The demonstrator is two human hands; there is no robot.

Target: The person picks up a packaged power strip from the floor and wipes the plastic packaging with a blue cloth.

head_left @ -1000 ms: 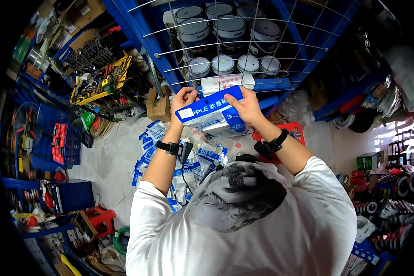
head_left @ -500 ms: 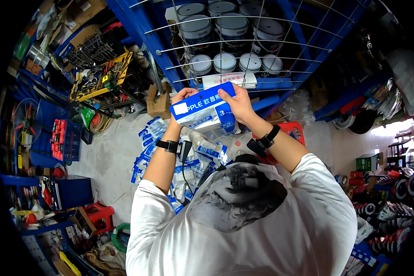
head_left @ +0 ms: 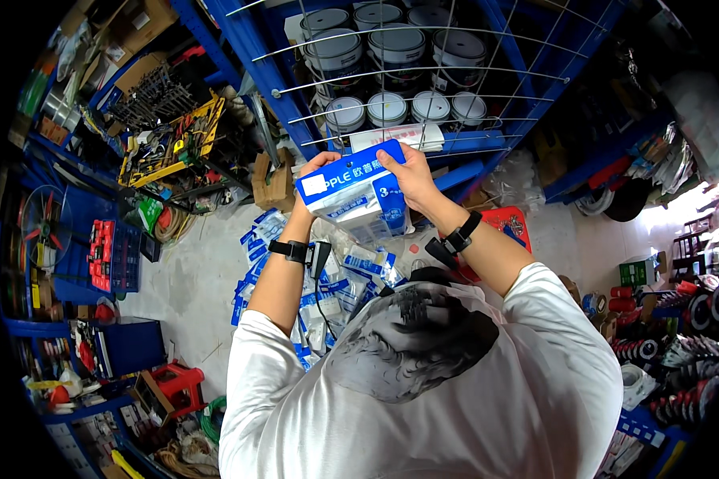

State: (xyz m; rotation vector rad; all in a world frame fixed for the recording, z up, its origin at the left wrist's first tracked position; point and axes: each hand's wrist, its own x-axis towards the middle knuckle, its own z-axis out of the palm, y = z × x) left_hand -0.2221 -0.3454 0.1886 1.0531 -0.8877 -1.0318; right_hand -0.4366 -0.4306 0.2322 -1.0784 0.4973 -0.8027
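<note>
I hold a blue-and-white package [head_left: 347, 201] with a clear front up before the wire-grid shelf, a little tilted. My left hand [head_left: 311, 172] grips its upper left, fingers partly hidden behind it. At its right end my right hand [head_left: 411, 180] is closed on it, thumb pressed on the blue header. Just beyond lies a white printed sheet [head_left: 415, 137] on the shelf's lower part. Below the package, on the floor, is a loose pile of similar blue-and-white packets [head_left: 343, 295], partly hidden by my arms and body.
Paint cans [head_left: 399, 56] stand behind the wire grid [head_left: 543, 93]. A red tray [head_left: 507, 223] sits right of the pile; a cardboard box [head_left: 272, 184] is left. A tool cart [head_left: 164, 172], fan [head_left: 44, 227], red stool [head_left: 180, 391] and stacked hardware [head_left: 687, 351] surround me.
The package and both hands have shifted slightly left and up since a second ago. My left hand's fingers are now more hidden behind the package.
</note>
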